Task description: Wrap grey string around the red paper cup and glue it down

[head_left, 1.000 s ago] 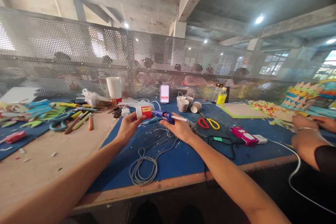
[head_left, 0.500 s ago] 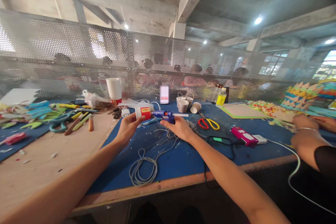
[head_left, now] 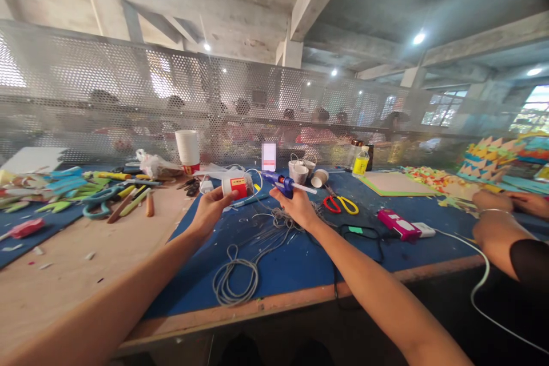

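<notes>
My left hand [head_left: 213,204] is closed around a red and white paper cup [head_left: 238,187], tipped on its side with its mouth end to the right. In my right hand [head_left: 295,204] is a blue hot glue gun [head_left: 283,183], a white glue stick [head_left: 305,188] standing out of its back end. The gun's front end points left and up, a little apart from the cup. Grey cord [head_left: 235,280] lies coiled and tangled on the blue mat [head_left: 193,274] below both hands. Past the gun stand small cord-wrapped cups [head_left: 298,171], with one wrapped cup [head_left: 319,177] lying over.
Scissors with red and yellow handles [head_left: 341,204] and a magenta device [head_left: 398,225] with a white cable lie to the right. Stacked paper cups [head_left: 187,148], teal scissors [head_left: 100,203] and tools are at left. A phone [head_left: 269,156] stands behind. Another person's hands [head_left: 493,203] work at far right.
The glue gun has moved right and tilted upward at its front, drawing away from the cup. My left hand still holds the cup in nearly the same place.
</notes>
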Available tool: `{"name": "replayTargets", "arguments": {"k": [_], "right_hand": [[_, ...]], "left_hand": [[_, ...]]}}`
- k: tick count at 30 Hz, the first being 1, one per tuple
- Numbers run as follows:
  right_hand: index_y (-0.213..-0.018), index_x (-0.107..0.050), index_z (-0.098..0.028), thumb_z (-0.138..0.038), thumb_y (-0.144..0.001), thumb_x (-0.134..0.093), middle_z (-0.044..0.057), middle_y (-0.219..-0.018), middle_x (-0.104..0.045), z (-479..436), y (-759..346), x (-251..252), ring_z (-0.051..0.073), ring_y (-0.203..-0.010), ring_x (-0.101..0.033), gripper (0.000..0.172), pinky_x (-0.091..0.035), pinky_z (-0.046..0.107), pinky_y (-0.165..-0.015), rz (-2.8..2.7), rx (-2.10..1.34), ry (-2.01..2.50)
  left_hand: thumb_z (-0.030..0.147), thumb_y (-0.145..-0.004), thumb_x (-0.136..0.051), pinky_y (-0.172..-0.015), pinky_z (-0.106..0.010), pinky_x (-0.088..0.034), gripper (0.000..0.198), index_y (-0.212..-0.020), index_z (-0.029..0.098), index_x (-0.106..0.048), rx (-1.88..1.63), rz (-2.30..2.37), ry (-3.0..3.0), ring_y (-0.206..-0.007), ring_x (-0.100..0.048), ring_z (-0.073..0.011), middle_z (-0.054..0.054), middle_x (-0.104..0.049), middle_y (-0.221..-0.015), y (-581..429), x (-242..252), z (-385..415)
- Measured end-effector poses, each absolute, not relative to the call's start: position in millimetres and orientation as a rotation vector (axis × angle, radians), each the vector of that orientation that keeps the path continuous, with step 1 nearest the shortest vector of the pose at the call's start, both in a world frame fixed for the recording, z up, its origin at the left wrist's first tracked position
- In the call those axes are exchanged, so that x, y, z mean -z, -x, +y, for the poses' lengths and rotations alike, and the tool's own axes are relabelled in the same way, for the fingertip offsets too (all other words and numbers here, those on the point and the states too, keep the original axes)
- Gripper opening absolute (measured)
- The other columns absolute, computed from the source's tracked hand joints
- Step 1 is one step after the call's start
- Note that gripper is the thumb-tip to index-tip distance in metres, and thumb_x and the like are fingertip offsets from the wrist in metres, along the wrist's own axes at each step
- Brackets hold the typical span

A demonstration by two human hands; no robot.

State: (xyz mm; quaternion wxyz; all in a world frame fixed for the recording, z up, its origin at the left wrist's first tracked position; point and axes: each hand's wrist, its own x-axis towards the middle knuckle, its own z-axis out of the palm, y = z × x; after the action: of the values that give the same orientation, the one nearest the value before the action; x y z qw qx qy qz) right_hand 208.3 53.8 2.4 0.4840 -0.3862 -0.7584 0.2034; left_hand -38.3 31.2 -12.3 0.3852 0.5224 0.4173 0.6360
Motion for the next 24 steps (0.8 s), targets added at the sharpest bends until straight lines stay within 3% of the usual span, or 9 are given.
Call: {"name": "replayTargets", "arguments": {"k": [4, 9, 14, 20, 24], "right_hand": [[-0.100, -0.069, -0.020, -0.057, -0.091, -0.062, 0.007, -0.093, -0.075, 57.8, -212.8, -2.2, 0.022, -0.087, -0.071, 0.039, -0.053, 0.030, -0.079, -1.782, -0.380, 0.948], [-0.113, -0.062, -0.018, -0.050, -0.092, -0.062, 0.011, -0.091, -0.073, 66.6, -226.6, -11.6, 0.027, -0.086, -0.072, 0.038, -0.051, 0.033, -0.074, -1.701, -0.166, 1.298], [-0.124, -0.055, -0.016, -0.037, -0.089, -0.064, 0.014, -0.114, -0.071, 79.6, -262.7, -14.5, 0.030, -0.105, -0.069, 0.042, -0.051, 0.035, -0.085, -1.679, 0.007, 1.485], [-0.136, -0.049, -0.010, -0.033, -0.093, -0.056, 0.018, -0.130, -0.064, 84.5, -316.4, 5.0, 0.029, -0.122, -0.062, 0.049, -0.047, 0.032, -0.098, -1.683, 0.047, 2.005], [-0.131, -0.054, -0.008, -0.032, -0.093, -0.058, 0.021, -0.130, -0.064, 82.8, -330.9, 19.0, 0.030, -0.123, -0.061, 0.046, -0.046, 0.032, -0.098, -1.669, 0.027, 2.132]], "left_hand": [[0.051, -0.064, -0.087, -0.084, -0.037, -0.052, 0.049, -0.099, 0.016, -0.079, -1.601, 1.047, -1.276, -0.088, -0.071, -0.0257, -0.010, -0.080, -0.094, 37.2, 13.0, 31.1], [0.050, -0.064, -0.087, -0.082, -0.036, -0.052, 0.048, -0.097, 0.016, -0.078, -1.579, 1.043, -1.247, -0.087, -0.071, -0.0249, -0.011, -0.079, -0.095, 38.3, 12.7, 31.3], [0.050, -0.061, -0.088, -0.077, -0.033, -0.053, 0.050, -0.097, 0.016, -0.078, -1.592, 1.018, -1.169, -0.084, -0.070, -0.0226, -0.010, -0.079, -0.093, 42.1, 15.7, 37.8], [0.044, -0.056, -0.090, -0.073, -0.031, -0.053, 0.048, -0.093, 0.016, -0.079, -1.601, 0.994, -1.096, -0.081, -0.068, -0.0214, -0.009, -0.078, -0.090, 40.1, 15.8, 40.3], [0.042, -0.056, -0.090, -0.070, -0.030, -0.052, 0.046, -0.093, 0.016, -0.079, -1.562, 0.998, -1.095, -0.078, -0.066, -0.0201, -0.008, -0.078, -0.088, 37.6, 14.3, 37.1]]}}
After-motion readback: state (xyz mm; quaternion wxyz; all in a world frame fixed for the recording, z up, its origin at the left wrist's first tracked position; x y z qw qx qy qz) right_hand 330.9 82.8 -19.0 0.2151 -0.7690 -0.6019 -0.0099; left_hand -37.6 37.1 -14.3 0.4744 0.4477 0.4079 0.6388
